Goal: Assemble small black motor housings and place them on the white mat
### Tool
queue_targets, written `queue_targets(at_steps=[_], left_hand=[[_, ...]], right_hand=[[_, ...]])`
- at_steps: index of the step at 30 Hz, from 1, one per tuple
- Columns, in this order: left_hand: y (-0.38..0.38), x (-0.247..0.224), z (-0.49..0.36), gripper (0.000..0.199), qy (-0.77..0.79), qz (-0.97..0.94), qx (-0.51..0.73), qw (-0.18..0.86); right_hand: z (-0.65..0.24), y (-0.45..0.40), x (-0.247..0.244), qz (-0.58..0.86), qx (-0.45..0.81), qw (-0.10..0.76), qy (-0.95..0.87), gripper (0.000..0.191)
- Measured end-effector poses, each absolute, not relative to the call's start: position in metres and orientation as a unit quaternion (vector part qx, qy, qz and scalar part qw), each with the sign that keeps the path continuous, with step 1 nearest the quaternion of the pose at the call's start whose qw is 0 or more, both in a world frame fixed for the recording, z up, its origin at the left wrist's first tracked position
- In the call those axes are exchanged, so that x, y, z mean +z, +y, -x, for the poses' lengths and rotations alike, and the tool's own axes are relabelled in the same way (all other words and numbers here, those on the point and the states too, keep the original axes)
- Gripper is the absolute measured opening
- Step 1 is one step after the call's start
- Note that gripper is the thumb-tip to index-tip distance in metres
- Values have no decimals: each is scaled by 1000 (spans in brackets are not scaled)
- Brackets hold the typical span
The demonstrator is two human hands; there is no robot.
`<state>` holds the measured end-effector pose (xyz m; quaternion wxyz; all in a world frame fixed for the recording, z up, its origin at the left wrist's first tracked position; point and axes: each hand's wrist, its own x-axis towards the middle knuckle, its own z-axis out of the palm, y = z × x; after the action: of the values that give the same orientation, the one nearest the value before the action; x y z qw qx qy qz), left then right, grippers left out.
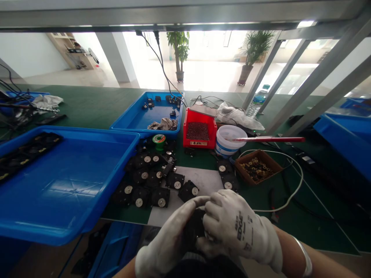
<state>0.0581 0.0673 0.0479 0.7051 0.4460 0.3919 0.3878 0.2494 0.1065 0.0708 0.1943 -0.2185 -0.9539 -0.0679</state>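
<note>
Your left hand and right hand clench a black part.
More black parts lie just ahead on the desk, beside a blue tray.

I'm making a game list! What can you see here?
Large tray: 1, blue, left front of the green bench.
Smaller tray: 1, blue, behind it.
Black parts with metal discs: about eleven, black, on the white mat and bench.
Solder spool: 1, green, beside the smaller tray.
Bin of dark granules: 1, red, middle back.
Bucket: 1, white and blue, right of the bin.
Box of small rings: 1, brown, right.
Potted plants: 2, green, far back.
Gloved left hand: 1, white, front, holding a black part.
Gloved right hand: 1, white, front, holding it too.
</note>
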Motion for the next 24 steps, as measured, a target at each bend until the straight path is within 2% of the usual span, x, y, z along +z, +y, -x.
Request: queue_targets(at_steps=[3,6,8,13,17,21,24], left_hand=[[68,52,-62,59,407,-451,386,694],[68,54,-67,76,409,-450,353,711],[67,55,-67,78,408,-461,353,705],[66,54,-63,70,425,-493,369,664],[69,50,-63,72,435,-492,366,660],[70,46,-63,81,446,-492,374,647],[69,42,-60,78,448,-506,390,625]], right_hand=[[-249,102,64,230,-90,220,-944,47],[-249,95,60,239,-110,238,-935,51],[-251,92,59,240,-110,258,-929,52],[-261,89,56,215,-163,255,-929,34],[-257,91,55,236,-169,298,-910,50],[-252,95,57,217,-188,295,-911,48],[-253,96,57,223,-176,306,-909,48]])
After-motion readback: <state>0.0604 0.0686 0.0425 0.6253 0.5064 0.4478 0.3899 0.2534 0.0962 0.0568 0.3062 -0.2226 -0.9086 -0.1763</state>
